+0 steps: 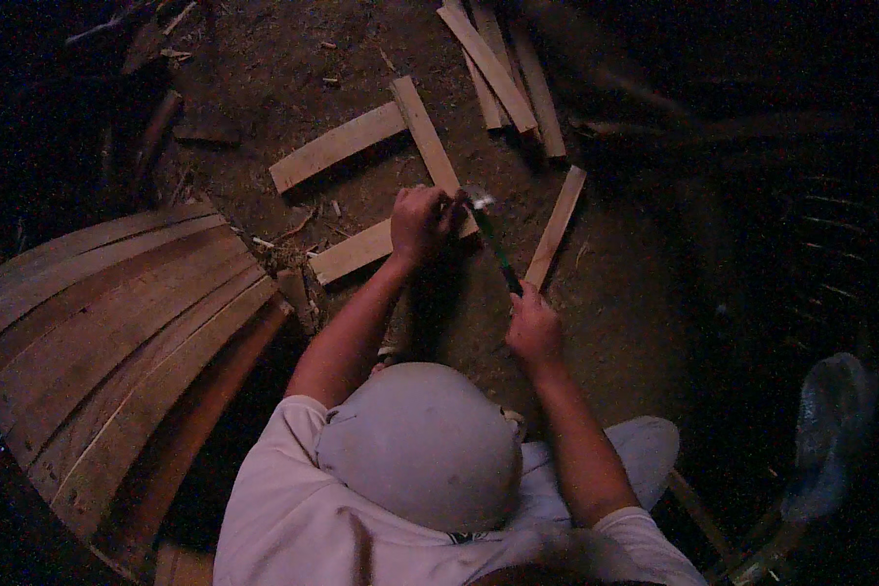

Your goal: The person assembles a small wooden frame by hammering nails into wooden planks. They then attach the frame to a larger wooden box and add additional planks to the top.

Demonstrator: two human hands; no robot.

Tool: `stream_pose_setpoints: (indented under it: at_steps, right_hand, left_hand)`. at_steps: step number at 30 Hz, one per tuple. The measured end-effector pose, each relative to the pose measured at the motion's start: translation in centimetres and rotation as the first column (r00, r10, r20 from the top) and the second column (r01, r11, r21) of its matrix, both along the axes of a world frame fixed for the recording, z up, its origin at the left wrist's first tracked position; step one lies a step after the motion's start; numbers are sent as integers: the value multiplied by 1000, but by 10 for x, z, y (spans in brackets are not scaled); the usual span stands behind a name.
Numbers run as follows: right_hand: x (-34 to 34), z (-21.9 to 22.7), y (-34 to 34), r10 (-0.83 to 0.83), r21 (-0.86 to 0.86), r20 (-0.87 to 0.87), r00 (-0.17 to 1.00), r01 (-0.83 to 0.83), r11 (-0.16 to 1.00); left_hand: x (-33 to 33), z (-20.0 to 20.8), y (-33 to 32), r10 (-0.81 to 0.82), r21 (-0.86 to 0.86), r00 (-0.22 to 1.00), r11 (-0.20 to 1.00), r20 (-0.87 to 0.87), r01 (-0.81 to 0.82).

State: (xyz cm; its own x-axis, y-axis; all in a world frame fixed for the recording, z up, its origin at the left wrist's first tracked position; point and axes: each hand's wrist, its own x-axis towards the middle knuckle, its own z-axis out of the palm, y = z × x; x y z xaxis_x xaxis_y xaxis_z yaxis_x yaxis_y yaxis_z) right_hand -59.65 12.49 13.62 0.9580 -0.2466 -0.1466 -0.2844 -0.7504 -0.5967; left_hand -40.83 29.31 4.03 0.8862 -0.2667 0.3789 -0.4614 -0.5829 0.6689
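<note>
My right hand (535,327) is closed round the dark green handle of a hammer (496,244). The hammer's shiny head is over the near end of a wooden slat (422,127), close to my left fingers. My left hand (422,223) is closed at that end, above a second slat (354,254); whatever its fingertips pinch is too small and dark to make out. A third slat (337,146) meets the far end of the first, so the three form an open-sided frame on the ground. Another loose slat (557,230) lies just beyond my right hand.
Several slats (503,83) are piled at the far right. To the left stands a broad surface of wooden planks (117,342). Wood chips (283,249) litter the dirt floor (606,313). A clear plastic item (830,430) is at the right. Deep shadow hides the edges.
</note>
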Motion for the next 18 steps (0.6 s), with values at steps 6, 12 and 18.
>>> stream_pose_setpoints:
  at_steps: [6,12,18]
  right_hand:
    - [-10,-3,-1,43,6,332,942,-47,999]
    - [-10,-5,4,-194,227,-51,980,201,953]
    - [-7,-7,4,45,-50,427,903,-26,998]
  left_hand:
    - [2,-2,2,-39,-41,999,998,14,40]
    - [4,-3,1,-49,-8,999,999,-6,49]
    - [3,-9,1,-30,-2,999,1000,-32,30]
